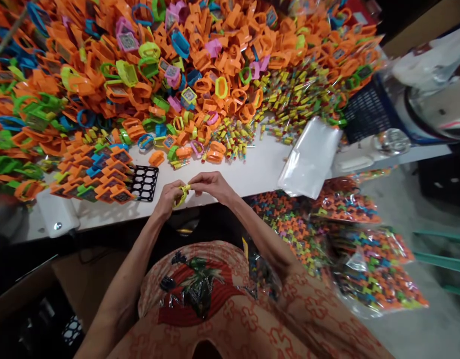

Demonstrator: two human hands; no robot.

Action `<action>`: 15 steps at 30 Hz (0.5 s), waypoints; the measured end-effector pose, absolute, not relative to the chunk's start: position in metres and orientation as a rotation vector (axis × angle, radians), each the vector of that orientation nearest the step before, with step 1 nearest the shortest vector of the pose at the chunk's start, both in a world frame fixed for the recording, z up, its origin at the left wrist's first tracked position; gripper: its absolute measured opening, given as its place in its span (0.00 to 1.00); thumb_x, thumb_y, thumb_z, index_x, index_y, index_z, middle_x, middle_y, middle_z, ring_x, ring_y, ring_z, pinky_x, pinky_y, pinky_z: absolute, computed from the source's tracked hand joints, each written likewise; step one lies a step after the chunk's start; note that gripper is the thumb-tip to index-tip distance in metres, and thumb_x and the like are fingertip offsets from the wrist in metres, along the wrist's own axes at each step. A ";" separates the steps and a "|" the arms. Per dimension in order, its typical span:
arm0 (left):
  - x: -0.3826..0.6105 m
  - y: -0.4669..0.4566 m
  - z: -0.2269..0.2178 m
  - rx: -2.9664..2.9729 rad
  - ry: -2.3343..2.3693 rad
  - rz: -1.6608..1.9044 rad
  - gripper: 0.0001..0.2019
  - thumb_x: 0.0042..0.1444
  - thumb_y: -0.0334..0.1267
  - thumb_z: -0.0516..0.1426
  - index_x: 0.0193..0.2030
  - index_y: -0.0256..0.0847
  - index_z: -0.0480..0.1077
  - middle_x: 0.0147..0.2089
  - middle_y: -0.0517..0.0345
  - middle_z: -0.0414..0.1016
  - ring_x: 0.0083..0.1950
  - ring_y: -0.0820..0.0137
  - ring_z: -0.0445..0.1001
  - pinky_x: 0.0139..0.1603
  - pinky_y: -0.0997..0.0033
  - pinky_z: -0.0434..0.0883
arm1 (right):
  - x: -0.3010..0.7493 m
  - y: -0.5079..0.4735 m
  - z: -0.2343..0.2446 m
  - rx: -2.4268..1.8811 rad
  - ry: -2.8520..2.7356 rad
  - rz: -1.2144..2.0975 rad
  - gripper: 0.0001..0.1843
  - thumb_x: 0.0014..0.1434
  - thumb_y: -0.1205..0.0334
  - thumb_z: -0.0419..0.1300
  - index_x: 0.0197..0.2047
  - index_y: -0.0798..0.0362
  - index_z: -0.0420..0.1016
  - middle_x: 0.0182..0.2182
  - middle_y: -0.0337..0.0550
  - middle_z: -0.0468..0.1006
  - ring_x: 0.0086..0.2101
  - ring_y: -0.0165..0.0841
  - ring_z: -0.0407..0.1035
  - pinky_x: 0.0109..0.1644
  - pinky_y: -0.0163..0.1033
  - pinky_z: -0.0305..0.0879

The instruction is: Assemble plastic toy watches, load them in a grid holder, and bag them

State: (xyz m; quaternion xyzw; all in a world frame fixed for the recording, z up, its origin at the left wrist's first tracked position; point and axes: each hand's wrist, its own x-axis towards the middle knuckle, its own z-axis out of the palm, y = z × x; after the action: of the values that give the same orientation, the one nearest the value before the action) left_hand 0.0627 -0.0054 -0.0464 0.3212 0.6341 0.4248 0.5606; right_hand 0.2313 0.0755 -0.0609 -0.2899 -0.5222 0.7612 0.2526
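Observation:
Just over the table's front edge, my left hand (169, 196) is closed around a yellow-green toy watch (180, 197), its band loop hanging below the fingers. My right hand (211, 184) meets it from the right, thumb and fingertips pinched on a small yellow piece (187, 188) at the watch's top. Whether that piece is part of the watch or a separate stick, I cannot tell. To the left of my hands, a black honeycomb rack (145, 182) carries rows of upright toy watches (99, 172), mostly orange.
Loose toy watches (200, 55) in several colours heap over the back of the table (252, 172). Small yellow-and-red sticks (290, 94) lie among them. Clear plastic bags (310, 157) overhang the front edge at right, near a blue basket (368, 112). Filled bags (379, 269) sit below.

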 end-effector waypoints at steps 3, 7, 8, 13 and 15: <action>0.063 -0.003 -0.051 0.722 1.498 0.952 0.08 0.33 0.41 0.56 0.22 0.41 0.69 0.17 0.63 0.58 0.20 0.75 0.52 0.21 0.72 0.48 | 0.232 0.075 -0.063 -0.776 -1.394 2.077 0.22 0.45 0.46 0.77 0.34 0.55 0.84 0.25 0.38 0.80 0.26 0.28 0.72 0.35 0.37 0.75; 0.063 0.000 -0.056 0.700 1.475 0.933 0.07 0.32 0.41 0.56 0.20 0.41 0.67 0.16 0.64 0.55 0.19 0.76 0.50 0.21 0.73 0.47 | 0.232 0.077 -0.066 -0.773 -1.385 2.086 0.23 0.44 0.45 0.78 0.33 0.55 0.84 0.27 0.39 0.81 0.28 0.29 0.74 0.37 0.38 0.77; 0.062 0.000 -0.056 0.682 1.462 0.937 0.07 0.32 0.41 0.56 0.20 0.41 0.66 0.16 0.63 0.56 0.19 0.76 0.51 0.21 0.73 0.47 | 0.233 0.078 -0.067 -0.774 -1.392 2.097 0.22 0.43 0.46 0.79 0.33 0.56 0.84 0.27 0.40 0.81 0.28 0.29 0.74 0.37 0.38 0.78; 0.056 0.000 -0.057 0.658 1.412 0.879 0.10 0.33 0.43 0.57 0.23 0.39 0.70 0.17 0.62 0.60 0.19 0.76 0.54 0.20 0.73 0.48 | 0.236 0.078 -0.076 -0.856 -1.406 2.084 0.19 0.41 0.52 0.79 0.33 0.56 0.85 0.25 0.40 0.81 0.26 0.30 0.75 0.35 0.37 0.76; 0.054 0.001 -0.057 0.690 1.412 0.857 0.10 0.34 0.43 0.58 0.22 0.40 0.71 0.16 0.63 0.58 0.18 0.76 0.53 0.20 0.74 0.47 | 0.236 0.076 -0.078 -0.896 -1.363 2.056 0.20 0.42 0.51 0.79 0.33 0.56 0.85 0.24 0.39 0.81 0.25 0.30 0.75 0.34 0.37 0.75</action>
State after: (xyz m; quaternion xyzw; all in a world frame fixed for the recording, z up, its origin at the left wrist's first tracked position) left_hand 0.0543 0.0013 -0.0572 0.3008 0.6154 0.3737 0.6254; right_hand 0.2357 0.0757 -0.0781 -0.3300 -0.5021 0.7574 0.2556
